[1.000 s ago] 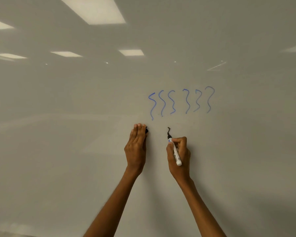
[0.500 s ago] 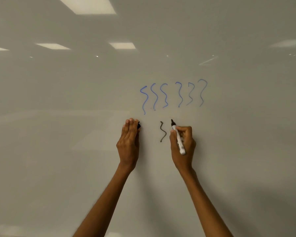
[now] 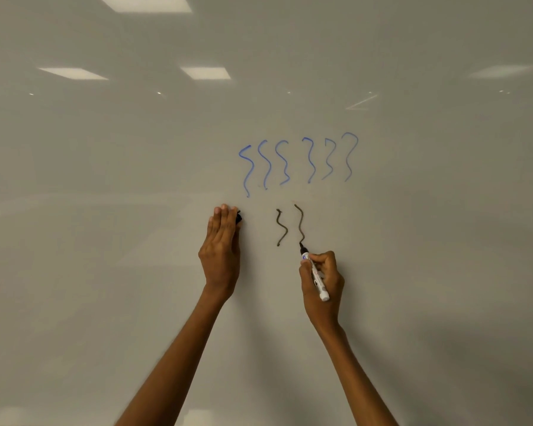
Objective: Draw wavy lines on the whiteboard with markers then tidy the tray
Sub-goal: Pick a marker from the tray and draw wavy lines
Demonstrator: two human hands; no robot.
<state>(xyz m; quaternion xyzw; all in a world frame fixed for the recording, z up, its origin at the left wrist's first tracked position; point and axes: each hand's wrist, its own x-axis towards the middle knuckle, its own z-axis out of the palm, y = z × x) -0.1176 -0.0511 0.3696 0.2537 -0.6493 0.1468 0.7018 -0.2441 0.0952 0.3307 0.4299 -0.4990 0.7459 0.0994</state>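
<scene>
Across the glossy white whiteboard (image 3: 105,241), ceiling lights reflect in the smooth sheen. Six blue wavy lines (image 3: 299,161) run in one row; below them stand two dark wavy lines (image 3: 290,226). Just below the second dark line, the right hand (image 3: 322,284) has its fingers (image 3: 325,262) curled tight round a white plastic marker with a black tip (image 3: 316,276), tip touching the line's end. Left of the dark lines, the left hand (image 3: 222,250) lies flat, fingers straight and together, over a small black cap (image 3: 238,216).
</scene>
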